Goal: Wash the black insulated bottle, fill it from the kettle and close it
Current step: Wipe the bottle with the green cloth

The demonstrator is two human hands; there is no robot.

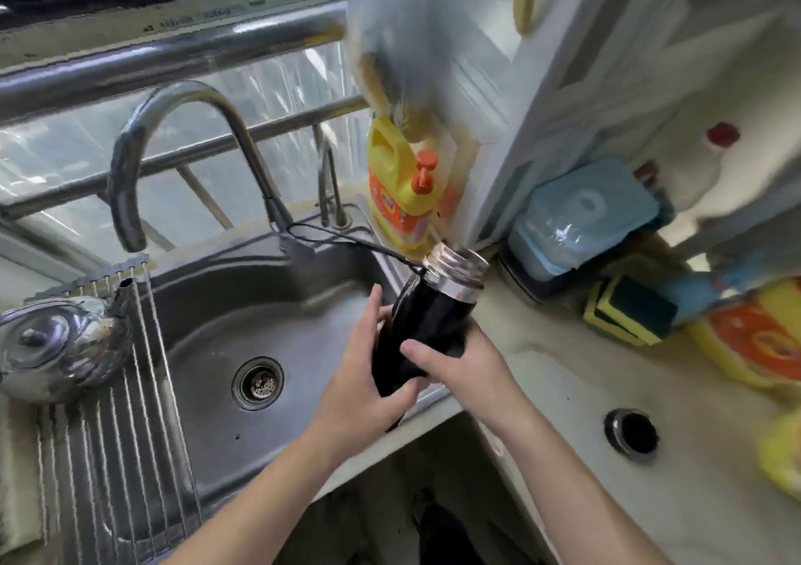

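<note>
Steel sink (277, 287) with kettle (60, 348) at left; left hand (368, 374) and right hand (455, 361), fingers curled, grip uncapped, tilted black insulated bottle (422, 322).

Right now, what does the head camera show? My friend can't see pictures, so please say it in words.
Two hands, left and right, hold an open black insulated bottle tilted over the edge of a steel sink. A shiny kettle sits on a rack to the left, and yellow dish soap stands behind.

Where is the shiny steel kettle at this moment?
The shiny steel kettle is at the left edge of the head view, resting on the ribbed metal drying rack over the sink's left side.
</note>
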